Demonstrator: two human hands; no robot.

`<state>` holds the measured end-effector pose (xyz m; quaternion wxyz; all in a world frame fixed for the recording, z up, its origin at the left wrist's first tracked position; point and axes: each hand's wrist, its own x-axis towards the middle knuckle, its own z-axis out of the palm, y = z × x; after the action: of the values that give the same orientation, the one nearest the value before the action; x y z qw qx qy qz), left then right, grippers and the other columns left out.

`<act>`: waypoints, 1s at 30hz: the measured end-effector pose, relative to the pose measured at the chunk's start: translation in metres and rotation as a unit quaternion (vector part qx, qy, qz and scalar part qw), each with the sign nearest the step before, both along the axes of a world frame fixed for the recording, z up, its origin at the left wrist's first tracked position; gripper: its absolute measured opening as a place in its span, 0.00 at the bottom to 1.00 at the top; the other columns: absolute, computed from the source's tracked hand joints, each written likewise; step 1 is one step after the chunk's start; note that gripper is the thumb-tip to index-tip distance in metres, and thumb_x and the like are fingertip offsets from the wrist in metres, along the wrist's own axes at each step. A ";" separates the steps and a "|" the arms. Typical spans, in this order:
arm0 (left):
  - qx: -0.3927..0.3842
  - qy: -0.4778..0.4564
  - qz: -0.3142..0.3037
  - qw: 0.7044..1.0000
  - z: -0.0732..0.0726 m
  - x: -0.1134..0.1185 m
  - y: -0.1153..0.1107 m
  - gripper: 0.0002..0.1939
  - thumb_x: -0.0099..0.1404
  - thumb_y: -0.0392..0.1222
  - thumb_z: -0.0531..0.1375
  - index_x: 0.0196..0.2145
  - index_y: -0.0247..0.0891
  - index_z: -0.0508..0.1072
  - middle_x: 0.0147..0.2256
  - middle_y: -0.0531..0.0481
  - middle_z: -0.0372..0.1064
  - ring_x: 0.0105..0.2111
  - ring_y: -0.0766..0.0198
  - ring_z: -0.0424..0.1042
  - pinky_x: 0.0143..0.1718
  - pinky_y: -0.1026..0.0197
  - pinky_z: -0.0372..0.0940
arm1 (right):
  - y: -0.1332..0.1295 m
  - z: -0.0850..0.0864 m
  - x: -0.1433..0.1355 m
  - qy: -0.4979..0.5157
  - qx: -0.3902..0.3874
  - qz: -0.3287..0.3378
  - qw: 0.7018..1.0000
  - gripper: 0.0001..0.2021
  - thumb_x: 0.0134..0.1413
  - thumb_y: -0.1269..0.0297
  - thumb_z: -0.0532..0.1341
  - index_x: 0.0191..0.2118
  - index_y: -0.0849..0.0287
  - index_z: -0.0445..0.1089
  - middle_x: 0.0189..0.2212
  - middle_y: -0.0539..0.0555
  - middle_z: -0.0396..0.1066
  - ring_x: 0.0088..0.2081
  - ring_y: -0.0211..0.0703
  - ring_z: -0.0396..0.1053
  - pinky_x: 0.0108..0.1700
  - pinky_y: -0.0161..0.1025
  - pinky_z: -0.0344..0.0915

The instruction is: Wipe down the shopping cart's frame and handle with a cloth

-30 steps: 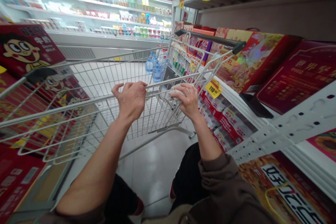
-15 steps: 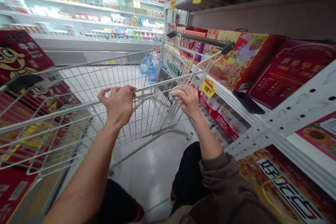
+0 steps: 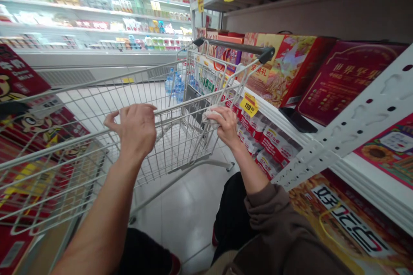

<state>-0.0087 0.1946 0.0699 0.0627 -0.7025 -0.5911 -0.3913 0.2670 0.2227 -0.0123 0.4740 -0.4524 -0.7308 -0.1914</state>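
Note:
A wire shopping cart [image 3: 167, 137] stands across in front of me, its dark handle [image 3: 237, 47] at the far right end. My left hand [image 3: 137, 131] is closed over the cart's top side rail, thumb toward the left; its fingertips are hidden behind the rail. Farther along the same rail, my right hand [image 3: 226, 125] grips a crumpled whitish cloth [image 3: 209, 115], which lies against the rail near the handle end. The cart's basket shows bare wire through its side.
Shelving on the right holds gift boxes [image 3: 297, 68], a black phone-like object [image 3: 297, 119] and a price tag [image 3: 249, 105]. Wrapped bottles [image 3: 274, 144] sit below. Red milk cartons [image 3: 22, 73] are stacked at left. A lit refrigerated display [image 3: 97, 13] and blue water jugs [image 3: 176, 84] stand beyond.
The whole view has shifted slightly, so the cart and shelves appear farther left. Both hands keep nearly the same places on the rail, the cloth still in my right.

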 end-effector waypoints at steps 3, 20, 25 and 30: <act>0.017 -0.003 -0.077 0.997 0.006 0.037 0.006 0.27 0.79 0.53 0.36 0.56 0.47 0.71 0.57 0.45 0.74 0.59 0.50 0.66 0.64 0.37 0.45 | -0.002 0.005 0.006 0.042 0.036 -0.013 0.998 0.27 0.55 0.84 0.54 0.48 0.46 0.78 0.55 0.50 0.76 0.60 0.47 0.67 0.60 0.50 0.63; -0.004 -0.023 -0.117 0.993 0.001 0.075 0.028 0.35 0.77 0.55 0.32 0.50 0.42 0.75 0.46 0.44 0.77 0.55 0.50 0.70 0.63 0.36 0.46 | 0.029 0.016 0.047 0.099 -0.006 -0.068 0.993 0.31 0.51 0.84 0.53 0.52 0.45 0.76 0.57 0.50 0.73 0.59 0.49 0.65 0.62 0.51 0.62; -0.004 -0.032 -0.112 0.993 0.001 0.072 0.030 0.33 0.76 0.55 0.33 0.51 0.49 0.76 0.47 0.43 0.77 0.56 0.48 0.70 0.63 0.36 0.45 | 0.037 0.023 0.051 0.112 -0.024 -0.137 0.984 0.33 0.52 0.83 0.53 0.58 0.46 0.72 0.62 0.53 0.67 0.63 0.55 0.62 0.63 0.55 0.60; -0.017 0.038 -0.150 0.988 0.002 0.061 0.027 0.29 0.76 0.55 0.38 0.60 0.49 0.72 0.55 0.44 0.74 0.60 0.47 0.67 0.63 0.38 0.48 | 0.024 -0.003 0.043 0.162 -0.016 -0.107 0.981 0.32 0.52 0.81 0.53 0.60 0.49 0.69 0.57 0.57 0.69 0.61 0.51 0.65 0.63 0.53 0.64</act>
<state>0.0523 0.2212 0.0717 0.0139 -0.7987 -0.4828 -0.3588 0.3103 0.2467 -0.0152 0.5555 -0.5607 -0.5946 -0.1531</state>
